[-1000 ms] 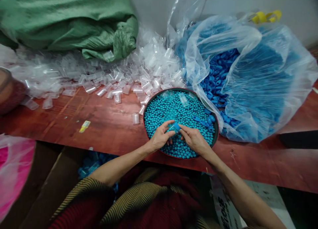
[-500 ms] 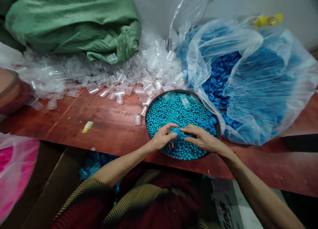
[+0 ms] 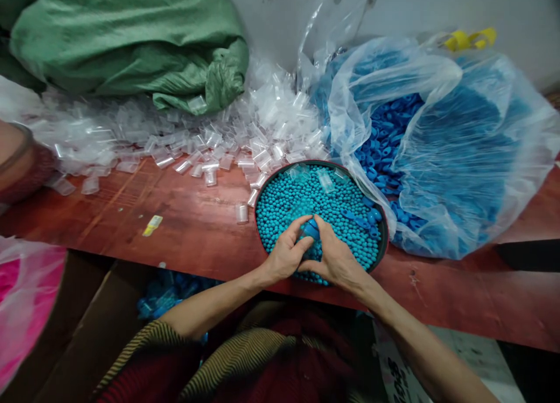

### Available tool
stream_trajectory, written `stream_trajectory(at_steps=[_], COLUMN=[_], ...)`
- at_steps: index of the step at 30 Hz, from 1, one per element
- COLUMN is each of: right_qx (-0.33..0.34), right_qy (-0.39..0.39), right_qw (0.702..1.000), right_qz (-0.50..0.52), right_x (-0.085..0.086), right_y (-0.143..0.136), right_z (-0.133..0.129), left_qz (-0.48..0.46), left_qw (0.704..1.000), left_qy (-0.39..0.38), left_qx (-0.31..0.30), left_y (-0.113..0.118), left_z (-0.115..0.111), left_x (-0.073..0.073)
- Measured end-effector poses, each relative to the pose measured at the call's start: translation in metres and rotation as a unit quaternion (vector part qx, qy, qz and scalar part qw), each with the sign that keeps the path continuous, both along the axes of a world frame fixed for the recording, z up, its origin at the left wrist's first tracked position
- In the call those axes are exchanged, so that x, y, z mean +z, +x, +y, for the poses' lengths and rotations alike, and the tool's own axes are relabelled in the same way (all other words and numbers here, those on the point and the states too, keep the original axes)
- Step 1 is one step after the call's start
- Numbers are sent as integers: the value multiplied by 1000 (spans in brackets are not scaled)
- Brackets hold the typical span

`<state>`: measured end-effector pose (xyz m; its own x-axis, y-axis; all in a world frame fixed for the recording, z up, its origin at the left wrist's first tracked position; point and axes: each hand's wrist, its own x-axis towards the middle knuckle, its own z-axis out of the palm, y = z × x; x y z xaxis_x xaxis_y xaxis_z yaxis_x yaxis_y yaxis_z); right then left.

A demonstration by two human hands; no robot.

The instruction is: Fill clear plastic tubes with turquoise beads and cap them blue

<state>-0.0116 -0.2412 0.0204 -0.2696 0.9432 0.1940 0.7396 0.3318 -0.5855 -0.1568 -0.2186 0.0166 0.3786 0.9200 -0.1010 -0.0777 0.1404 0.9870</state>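
Observation:
Both hands meet over a round tray (image 3: 387,231) with a dark rim, full of small blue beads (image 3: 280,202). Between the thumb and fingers of my left hand (image 3: 282,251) is a small clear plastic cup; its lower part is mostly hidden. A darker blue plastic cap (image 3: 312,227) sits at the top of that cup. My right hand (image 3: 336,254) closes on the cap from the other side, fingertips against it. Several loose blue caps (image 3: 361,221) lie on the beads at the tray's right, and a clear cup (image 3: 325,180) rests near its far edge.
A long heap of clear plastic cups (image 3: 210,137) spreads along the back of the red table (image 3: 210,228). Behind it bulges a green sack (image 3: 131,41). An open plastic bag (image 3: 459,158) of blue caps stands right of the tray. A yellow tag (image 3: 153,225) lies at left.
My right hand has moved left and come up against my left hand, now closed at the blue cap. My left hand has stayed nearly in place.

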Motion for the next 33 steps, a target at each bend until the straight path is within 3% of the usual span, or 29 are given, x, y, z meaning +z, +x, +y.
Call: stream_trajectory(at_steps=[5, 13, 18, 25, 29, 33], right_qx=[-21, -43, -53, -28, -11, 30], right_qy=[55, 137, 111, 52, 62, 29], right_qw=[996, 987, 990, 997, 996, 994], right_qz=[-68, -77, -64, -44, -62, -104], right_x=[-5, -10, -12, -10, -17, -14], right_y=[-7, -13, -11, -10, -21, -37], right_z=[-2, -1, 1, -7, -12, -13], left_qz=[-2, 1, -3, -13, 16, 115], left_qw=[1000, 999, 998, 998, 1000, 993], left_qy=[-6, -11, -46, -38, -13, 27], left_qx=[-7, 32, 49, -41, -5, 13], left_y=[-2, 6, 12, -1, -5, -21], left_z=[-2, -8, -3, 4, -6, -13], left_x=[7, 6, 3, 4, 2, 4])
